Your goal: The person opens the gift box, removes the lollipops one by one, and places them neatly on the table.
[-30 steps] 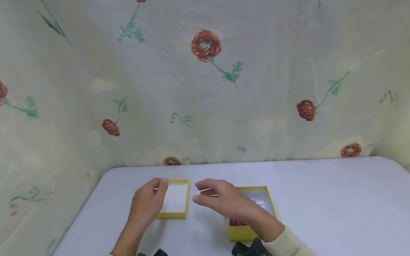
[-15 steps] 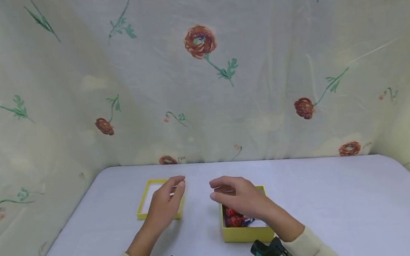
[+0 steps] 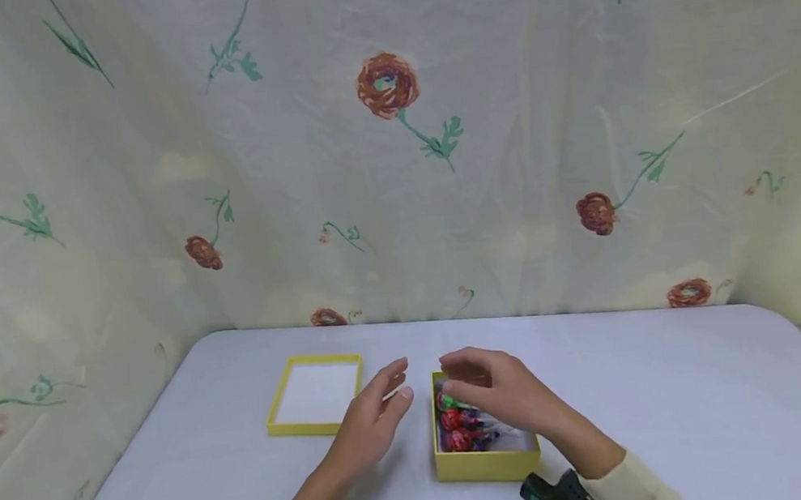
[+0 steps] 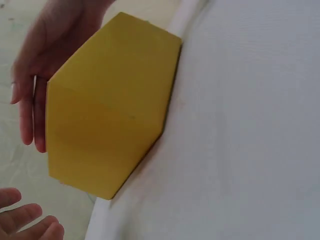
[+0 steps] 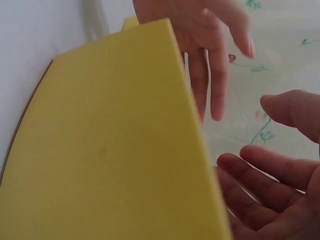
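Note:
A yellow open box (image 3: 487, 466) stands on the white table. Inside it lie several lollipops (image 3: 459, 439) in red, green and dark wrappers, their pale sticks pointing right. Over the box hovers my right hand (image 3: 501, 390), fingers loosely bent and holding nothing, hiding its far right part. My left hand (image 3: 375, 422) is in the air between the box and a shallow yellow-rimmed lid (image 3: 300, 428), also holding nothing. Both wrist views show the box's yellow side close up, with fingers of the left hand (image 4: 27, 220) and right hand (image 5: 280, 192) loosely spread beside it.
The lid lies left of the box, its white inside facing up. A pale curtain (image 3: 507, 149) with printed flowers hangs behind and around the table (image 3: 645, 420). Dark camera mounts (image 3: 558, 496) sit at the wrists.
Both hands have moved right, the left one from over the lid to the gap beside the box. The lid and lollipops show more fully now. The view has shifted slightly.

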`<action>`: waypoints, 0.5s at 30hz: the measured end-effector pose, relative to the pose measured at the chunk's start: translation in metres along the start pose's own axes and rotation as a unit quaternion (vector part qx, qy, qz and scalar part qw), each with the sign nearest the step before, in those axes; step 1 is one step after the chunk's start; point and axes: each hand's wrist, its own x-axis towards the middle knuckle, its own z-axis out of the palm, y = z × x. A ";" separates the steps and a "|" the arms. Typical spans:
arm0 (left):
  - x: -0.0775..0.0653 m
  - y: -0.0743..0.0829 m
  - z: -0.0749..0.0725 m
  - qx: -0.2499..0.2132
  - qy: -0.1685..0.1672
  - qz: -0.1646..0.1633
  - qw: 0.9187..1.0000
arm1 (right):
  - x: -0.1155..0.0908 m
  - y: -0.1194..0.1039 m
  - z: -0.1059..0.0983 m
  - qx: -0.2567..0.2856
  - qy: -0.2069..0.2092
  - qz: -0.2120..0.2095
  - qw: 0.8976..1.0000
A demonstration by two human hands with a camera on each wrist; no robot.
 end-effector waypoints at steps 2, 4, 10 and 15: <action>0.000 -0.002 0.003 -0.015 -0.025 0.004 1.000 | 0.000 0.003 -0.001 -0.008 0.002 0.001 1.000; 0.000 -0.004 0.005 -0.028 -0.055 0.012 0.998 | 0.000 0.004 -0.001 -0.011 0.003 -0.003 1.000; -0.005 -0.010 0.015 -0.048 -0.116 0.018 0.992 | -0.001 0.009 -0.001 -0.016 0.007 -0.010 1.000; -0.011 -0.014 0.020 -0.068 -0.126 -0.007 0.990 | -0.002 0.015 0.003 -0.025 0.005 -0.017 1.000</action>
